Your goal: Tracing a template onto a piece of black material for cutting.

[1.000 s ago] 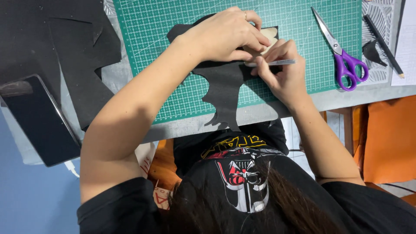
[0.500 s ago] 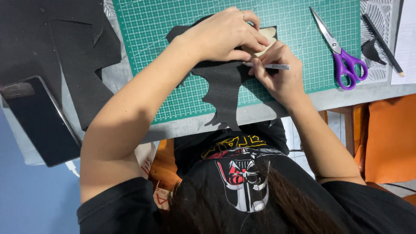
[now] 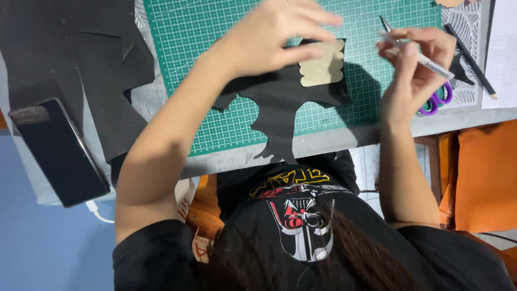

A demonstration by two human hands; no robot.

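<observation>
My left hand hovers above the green cutting mat with loose fingers and nothing in it. Just below and to its right, a tan scalloped card piece rests on a black paper cutout that hangs over the mat's near edge. My right hand is raised to the right of the cutout, off the paper, and grips a white pen that slants across its fingers.
Purple-handled scissors lie partly hidden behind my right hand, with a black pencil beyond them. Large black paper scraps and a dark phone lie at the left. An orange surface sits at lower right.
Both hands have lifted off the black cutout. The left hand rose and uncovered the tan card piece. The right hand moved right and up with the pen.
</observation>
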